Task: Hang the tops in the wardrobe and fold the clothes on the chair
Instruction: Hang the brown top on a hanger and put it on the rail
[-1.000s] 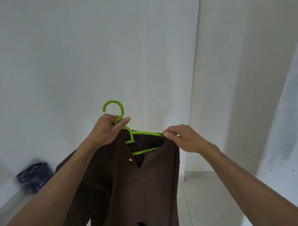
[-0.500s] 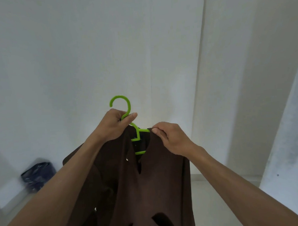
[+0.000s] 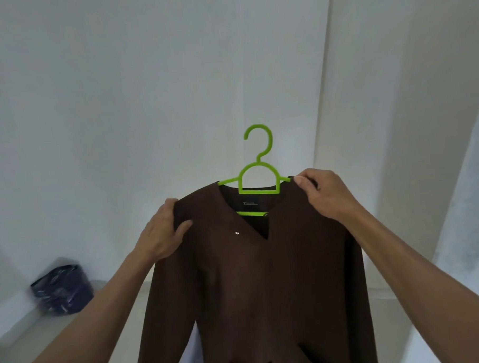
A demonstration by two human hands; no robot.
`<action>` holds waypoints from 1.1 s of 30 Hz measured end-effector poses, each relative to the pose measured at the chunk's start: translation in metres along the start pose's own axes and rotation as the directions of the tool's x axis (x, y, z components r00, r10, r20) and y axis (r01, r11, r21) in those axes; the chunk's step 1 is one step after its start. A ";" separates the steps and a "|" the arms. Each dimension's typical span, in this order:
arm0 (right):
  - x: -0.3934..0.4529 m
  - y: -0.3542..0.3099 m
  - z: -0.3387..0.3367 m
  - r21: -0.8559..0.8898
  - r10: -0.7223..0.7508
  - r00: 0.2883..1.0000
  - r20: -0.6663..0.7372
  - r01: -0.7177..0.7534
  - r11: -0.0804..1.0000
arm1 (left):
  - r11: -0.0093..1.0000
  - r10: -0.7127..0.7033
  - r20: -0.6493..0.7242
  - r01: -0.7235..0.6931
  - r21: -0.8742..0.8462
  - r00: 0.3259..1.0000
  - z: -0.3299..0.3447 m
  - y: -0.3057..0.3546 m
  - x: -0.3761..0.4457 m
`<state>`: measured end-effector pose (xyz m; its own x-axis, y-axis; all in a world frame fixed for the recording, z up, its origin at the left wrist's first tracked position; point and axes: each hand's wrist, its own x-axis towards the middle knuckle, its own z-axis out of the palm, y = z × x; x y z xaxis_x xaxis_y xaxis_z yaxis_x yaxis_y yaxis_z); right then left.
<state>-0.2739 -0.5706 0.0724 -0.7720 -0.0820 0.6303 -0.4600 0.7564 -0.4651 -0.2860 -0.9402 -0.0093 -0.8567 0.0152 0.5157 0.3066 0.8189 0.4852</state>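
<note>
Brown top sits on green hanger, held up in front of a white wall, hook upright and free. Left hand grips the top's left shoulder, thumb in front; right hand pinches the right shoulder at the hanger's arm. Dark bag lies on the floor, lower left.

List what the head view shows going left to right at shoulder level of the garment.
dark blue bag on the floor → left hand gripping the brown top → green hanger → right hand pinching the top's other shoulder.
</note>
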 end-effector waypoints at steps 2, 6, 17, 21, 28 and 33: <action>0.002 0.001 -0.006 0.031 0.020 0.999 -0.025 -0.019 0.999 | 0.991 -0.097 -0.009 0.096 -0.095 0.995 0.009 0.000 0.002; -0.001 0.009 -0.017 -0.033 -0.012 0.998 -0.060 0.010 0.999 | 0.975 -0.148 -0.237 0.101 -0.198 0.960 0.007 0.011 0.013; -0.019 0.017 -0.010 0.226 0.050 0.998 -0.044 -0.039 0.973 | 0.990 -0.079 -0.136 0.062 -0.125 0.988 -0.020 0.016 0.034; -0.017 0.014 -0.004 0.224 0.059 0.996 -0.059 -0.044 0.974 | 0.973 0.220 -0.141 -0.227 -0.034 0.965 -0.011 0.035 0.017; -0.010 0.002 0.002 0.225 0.043 0.998 -0.035 -0.034 0.974 | 0.904 0.392 -0.124 -0.356 0.237 0.912 -0.006 0.057 0.032; -0.008 -0.003 -0.004 0.115 -0.008 1.000 0.014 0.006 0.993 | 0.937 0.348 -0.124 -0.341 0.073 0.929 -0.007 0.057 0.032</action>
<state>-0.2650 -0.5696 0.0715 -0.7742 -0.0971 0.6254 -0.5125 0.6760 -0.5295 -0.2930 -0.8970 0.0397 -0.6379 0.2279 0.7356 0.5495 0.8039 0.2275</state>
